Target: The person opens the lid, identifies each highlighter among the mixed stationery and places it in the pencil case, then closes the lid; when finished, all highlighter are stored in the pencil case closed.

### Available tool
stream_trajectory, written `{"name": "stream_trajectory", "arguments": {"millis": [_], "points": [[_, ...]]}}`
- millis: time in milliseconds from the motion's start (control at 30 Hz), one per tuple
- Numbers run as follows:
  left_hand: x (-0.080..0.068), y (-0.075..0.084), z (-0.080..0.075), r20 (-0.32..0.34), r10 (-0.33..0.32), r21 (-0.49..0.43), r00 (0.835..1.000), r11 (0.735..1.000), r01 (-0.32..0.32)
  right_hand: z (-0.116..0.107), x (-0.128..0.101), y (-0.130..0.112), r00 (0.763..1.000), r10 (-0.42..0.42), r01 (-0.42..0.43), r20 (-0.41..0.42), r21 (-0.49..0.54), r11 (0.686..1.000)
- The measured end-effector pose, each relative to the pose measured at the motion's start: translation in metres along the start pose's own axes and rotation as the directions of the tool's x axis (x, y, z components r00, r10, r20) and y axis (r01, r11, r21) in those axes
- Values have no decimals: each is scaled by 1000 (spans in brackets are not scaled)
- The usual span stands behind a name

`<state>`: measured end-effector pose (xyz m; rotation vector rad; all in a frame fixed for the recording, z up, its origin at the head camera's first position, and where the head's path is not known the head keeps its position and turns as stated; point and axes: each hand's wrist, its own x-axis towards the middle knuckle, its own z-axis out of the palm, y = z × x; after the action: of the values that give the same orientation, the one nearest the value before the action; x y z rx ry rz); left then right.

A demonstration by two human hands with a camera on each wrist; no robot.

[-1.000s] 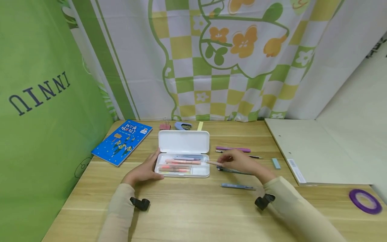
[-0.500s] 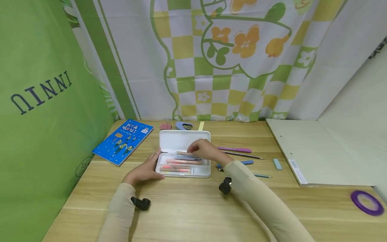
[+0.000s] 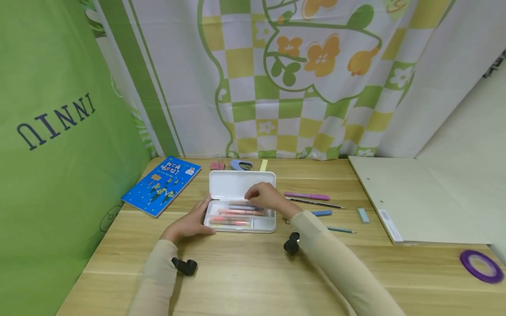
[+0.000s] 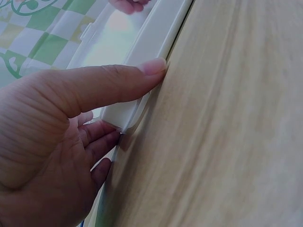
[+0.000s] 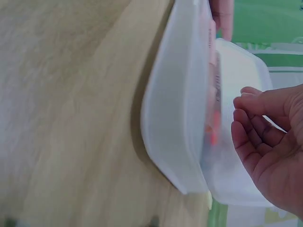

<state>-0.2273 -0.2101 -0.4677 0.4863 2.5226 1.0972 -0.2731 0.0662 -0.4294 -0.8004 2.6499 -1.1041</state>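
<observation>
Right hand [image 3: 264, 196] has reached over the pencil case [image 3: 242, 217], fingers loosely curled (empty), left hand [image 3: 189, 223] gripping its end

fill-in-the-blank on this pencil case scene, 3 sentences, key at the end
1. The white pencil case lies on the wooden table with its lid ____.
2. The left hand holds the case at its ____ end, thumb along the front edge.
3. The book at the table's far left corner has a ____ cover.

Missing words: open; left; blue
</observation>
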Motion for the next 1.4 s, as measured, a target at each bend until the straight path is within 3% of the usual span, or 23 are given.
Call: {"name": "stream_trajectory", "arguments": {"millis": [267, 633, 933, 1067, 1400], "points": [[-1, 0, -1, 0, 5, -7, 1000, 1000, -5, -34, -34, 7, 999, -46, 46, -1, 115, 992], [-2, -2, -1, -3, 8, -8, 1000, 1000, -8, -70, -92, 19, 999, 20, -30, 43, 239, 971], [-1, 1, 1, 4, -7, -5, 1000, 1000, 7, -69, -148, 42, 989, 4, -54, 146, 338, 939], [0, 1, 0, 1, -7, -6, 1000, 1000, 7, -64, -166, 55, 986, 37, -90, 160, 334, 938], [0, -1, 0, -4, 2, 4, 1000, 1000, -2, -59, -177, 76, 986, 28, -65, 163, 224, 972]]}}
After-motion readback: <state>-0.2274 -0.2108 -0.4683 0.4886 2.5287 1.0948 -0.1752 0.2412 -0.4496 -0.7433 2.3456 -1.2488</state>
